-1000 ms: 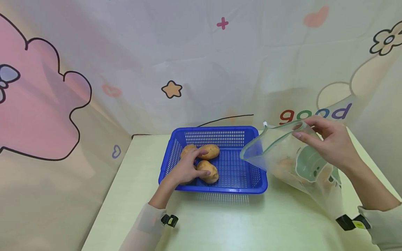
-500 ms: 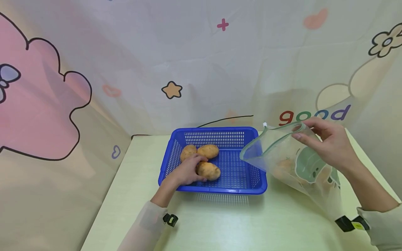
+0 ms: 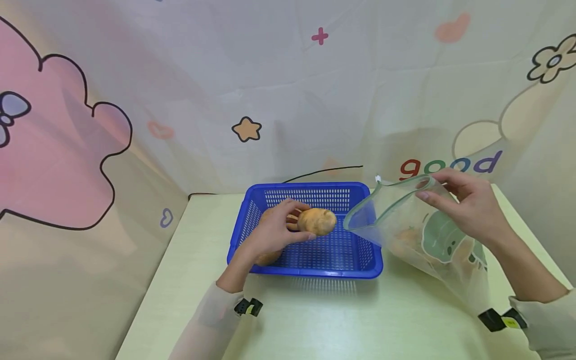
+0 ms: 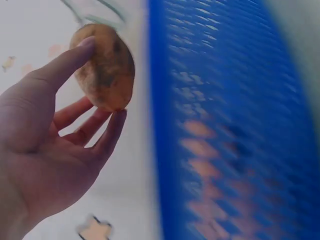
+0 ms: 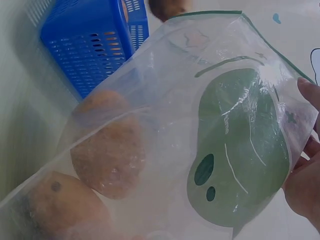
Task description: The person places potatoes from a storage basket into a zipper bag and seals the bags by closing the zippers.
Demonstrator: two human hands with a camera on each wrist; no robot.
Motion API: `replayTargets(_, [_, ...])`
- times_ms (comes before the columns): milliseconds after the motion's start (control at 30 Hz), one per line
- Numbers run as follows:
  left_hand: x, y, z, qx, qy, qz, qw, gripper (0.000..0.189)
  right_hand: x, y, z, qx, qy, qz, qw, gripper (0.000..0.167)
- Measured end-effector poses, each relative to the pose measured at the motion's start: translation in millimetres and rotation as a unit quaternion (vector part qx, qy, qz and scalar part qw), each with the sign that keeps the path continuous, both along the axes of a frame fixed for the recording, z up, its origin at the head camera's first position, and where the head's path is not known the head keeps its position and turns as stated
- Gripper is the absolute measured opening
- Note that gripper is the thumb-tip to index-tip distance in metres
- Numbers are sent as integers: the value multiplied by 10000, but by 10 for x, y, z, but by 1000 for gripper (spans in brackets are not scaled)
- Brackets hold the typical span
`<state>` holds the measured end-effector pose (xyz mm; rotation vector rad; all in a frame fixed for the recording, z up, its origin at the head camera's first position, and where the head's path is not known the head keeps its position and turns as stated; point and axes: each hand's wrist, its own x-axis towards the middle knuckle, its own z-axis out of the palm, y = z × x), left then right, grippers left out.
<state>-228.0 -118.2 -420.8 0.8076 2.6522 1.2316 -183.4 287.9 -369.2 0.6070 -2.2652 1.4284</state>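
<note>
Cartoon-printed backdrop (image 3: 288,90), pale tabletop (image 3: 315,322), blue basket (image 3: 315,272), potato (image 3: 319,221), bag (image 3: 436,237)

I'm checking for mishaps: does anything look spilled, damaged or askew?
Nothing looks spilled. Mildly odd: dark patches on the brown oval potato in the left grip, seen in the left wrist view; perhaps blemishes or shadow. The translucent green-edged plastic bag tilts, but the right grip holds it.
</note>
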Motion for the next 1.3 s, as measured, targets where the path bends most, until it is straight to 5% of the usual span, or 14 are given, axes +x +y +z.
replayTargets(200, [67,427,356,512,193,-182,9983,64,-11,-22,-8,19,-44,17,10000,24])
replayTargets(367, [91,721,474,365,273,-350,9983,62,-17,-57,-1,66,-65,-3,10000,23])
replayTargets(700, [24,972,384,360,111,-540,9978,63,11,-46,13,33,58,29,10000,24])
replayTargets(967, [47,1098,320,799,-101,-702,9943,57,5,-38,7,-94,81,29,9999,24])
replayTargets(1133, [52,1001,231,1186,-120,-684,9905,54,8,-44,11,-140,44,70,9999,24])
replayTargets(1300, [29,749,142,786,143,-466,9957,58,21,-27,21,-64,61,-7,10000,23])
